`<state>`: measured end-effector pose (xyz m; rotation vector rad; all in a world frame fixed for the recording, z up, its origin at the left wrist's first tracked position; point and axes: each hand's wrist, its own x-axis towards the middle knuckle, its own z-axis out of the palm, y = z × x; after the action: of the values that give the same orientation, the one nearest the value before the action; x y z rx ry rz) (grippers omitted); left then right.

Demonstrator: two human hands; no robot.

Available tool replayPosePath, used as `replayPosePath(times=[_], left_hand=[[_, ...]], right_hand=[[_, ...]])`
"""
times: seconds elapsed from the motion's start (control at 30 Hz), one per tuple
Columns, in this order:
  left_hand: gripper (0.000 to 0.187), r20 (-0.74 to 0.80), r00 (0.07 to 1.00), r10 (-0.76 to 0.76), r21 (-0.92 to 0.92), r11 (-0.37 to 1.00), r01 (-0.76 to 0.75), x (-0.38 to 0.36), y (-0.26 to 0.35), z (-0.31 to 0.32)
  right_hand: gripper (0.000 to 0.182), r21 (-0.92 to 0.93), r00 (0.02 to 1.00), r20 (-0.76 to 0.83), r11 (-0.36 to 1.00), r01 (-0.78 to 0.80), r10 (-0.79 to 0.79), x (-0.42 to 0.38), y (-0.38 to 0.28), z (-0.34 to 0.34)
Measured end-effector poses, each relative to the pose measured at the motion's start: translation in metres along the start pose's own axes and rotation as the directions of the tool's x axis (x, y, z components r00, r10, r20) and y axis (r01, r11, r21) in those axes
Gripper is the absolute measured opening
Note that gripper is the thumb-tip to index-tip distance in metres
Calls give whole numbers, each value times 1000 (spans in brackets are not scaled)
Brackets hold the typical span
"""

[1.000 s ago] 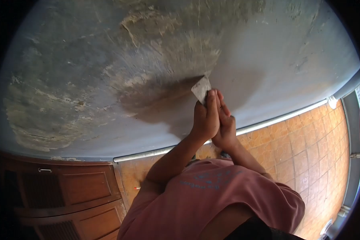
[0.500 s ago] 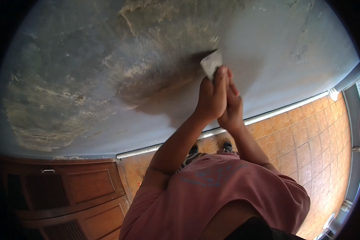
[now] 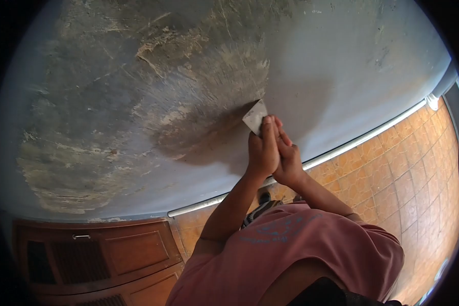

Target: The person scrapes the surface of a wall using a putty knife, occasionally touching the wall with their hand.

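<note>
A scraper [image 3: 255,118] with a flat, pale, roughly square blade points up at the wall [image 3: 301,61]. Its handle is hidden inside my hands. My left hand [image 3: 263,153] is closed around it, fingers pointing up along the base of the blade. Pressed against the left from the right side is my right hand [image 3: 289,166], also closed, with its fingertips showing past the left hand. The blade's upper edge lies at or very near the wall; exact contact cannot be told. Left of the blade, the wall is rough and patchy, with scraped, peeling paint [image 3: 173,43].
Smoother blue-grey paint covers the wall's right side. A white pipe [image 3: 367,137] runs along the wall's base, above orange floor tiles [image 3: 387,173]. A brown wooden door or cabinet [image 3: 137,250] with a metal handle stands at lower left. My feet are close to the wall.
The scraper and both hands have moved down the wall, away from the pale scrape mark above the blade. The whole view has also shifted slightly. Both hands keep their grip.
</note>
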<state>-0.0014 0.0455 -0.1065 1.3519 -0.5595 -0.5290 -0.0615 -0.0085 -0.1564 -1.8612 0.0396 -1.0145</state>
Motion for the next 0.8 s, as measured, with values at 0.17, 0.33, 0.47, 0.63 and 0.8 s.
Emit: replayPosePath(times=[0.17,0.33,0.47,0.63,0.8], left_hand=[[37,3,1000,-3,2,1000,3,-4,3,3],[37,1,1000,9,17,1000,-9,1,0,1],[38,100,992,73,14,997,-75,18,40,27],[37,-21,999,29,-43,999,-30,0,8,3],[36,91,994,56,-49,997,-51,20,37,29]], right_hand=[[64,89,992,71,990,-112,105,-4,-5,-7],[65,-108,994,-33,989,100,-104,2,5,-1],[63,131,983,59,975,-178,171,23,-8,-23],[62,6,1000,12,1000,-3,3,2,-1,-2],[62,85,996,10,992,-88,88,25,-5,-26]])
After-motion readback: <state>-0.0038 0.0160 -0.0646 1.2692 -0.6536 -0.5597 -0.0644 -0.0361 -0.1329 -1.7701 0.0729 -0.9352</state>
